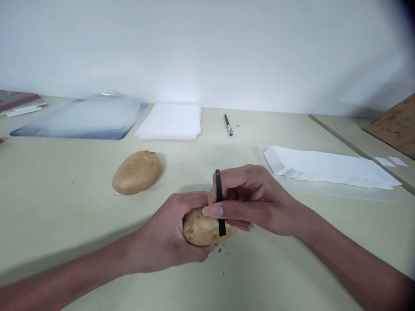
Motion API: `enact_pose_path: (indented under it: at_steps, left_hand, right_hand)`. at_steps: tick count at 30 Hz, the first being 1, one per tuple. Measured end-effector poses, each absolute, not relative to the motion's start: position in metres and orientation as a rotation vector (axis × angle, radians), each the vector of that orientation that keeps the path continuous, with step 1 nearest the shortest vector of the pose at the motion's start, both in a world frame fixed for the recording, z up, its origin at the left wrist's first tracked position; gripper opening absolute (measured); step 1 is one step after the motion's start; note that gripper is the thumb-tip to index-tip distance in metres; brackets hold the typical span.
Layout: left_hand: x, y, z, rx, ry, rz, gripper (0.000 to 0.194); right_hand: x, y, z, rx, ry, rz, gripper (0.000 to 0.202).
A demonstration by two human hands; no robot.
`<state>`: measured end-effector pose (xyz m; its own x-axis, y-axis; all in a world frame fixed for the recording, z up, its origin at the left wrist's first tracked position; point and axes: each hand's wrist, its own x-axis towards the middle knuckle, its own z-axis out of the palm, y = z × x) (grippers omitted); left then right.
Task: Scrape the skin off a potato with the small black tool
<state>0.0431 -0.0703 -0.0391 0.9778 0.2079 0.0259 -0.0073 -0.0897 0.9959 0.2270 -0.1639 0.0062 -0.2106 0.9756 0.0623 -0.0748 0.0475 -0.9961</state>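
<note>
My left hand (pixel 171 233) is wrapped around a potato (pixel 198 228) close to the table's near side. My right hand (pixel 259 201) pinches a slim, flat black tool (pixel 219 190) between thumb and fingers. The tool stands nearly upright across the potato, its wider lower end at the skin; I cannot tell whether it is tweezers or a small blade. Part of the potato is hidden by both hands. A second potato (pixel 136 172) lies farther back on the left, untouched. Dark crumbs (pixel 220 250) are scattered just below the held potato.
At the back lie a blue-edged clear plastic folder (pixel 81 117), a stack of white paper (pixel 171 121) and a black and silver pen-like tool (pixel 228 125). Fanned white paper strips (pixel 327 166) spread out on the right. A brown speckled board (pixel 397 123) is at the far right edge.
</note>
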Motion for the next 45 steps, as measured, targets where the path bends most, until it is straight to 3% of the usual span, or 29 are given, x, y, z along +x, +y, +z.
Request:
enact_pose_path:
  at_steps: [6, 16, 30, 37, 45]
  left_hand:
    - [0.046, -0.073, -0.034, 1.698, 0.183, 0.229, 0.055]
    - [0.041, -0.073, -0.039, 1.671, 0.256, 0.197, 0.054]
    - [0.041, -0.072, -0.041, 1.669, 0.267, 0.200, 0.046]
    - [0.042, -0.072, -0.037, 1.664, 0.308, 0.179, 0.033]
    - [0.042, -0.073, -0.040, 1.678, 0.276, 0.218, 0.037]
  right_hand:
    - [0.238, -0.167, 0.003, -0.958, -1.224, 1.216, 0.002]
    - [0.239, -0.173, 0.003, -0.985, -1.219, 1.263, 0.015]
    - [0.230, -0.175, 0.001, -1.188, -1.313, 1.182, 0.011]
    - [0.226, -0.176, 0.004, -1.211, -1.363, 1.137, 0.015]
    - [0.226, -0.173, 0.004, -1.262, -1.408, 1.097, 0.020]
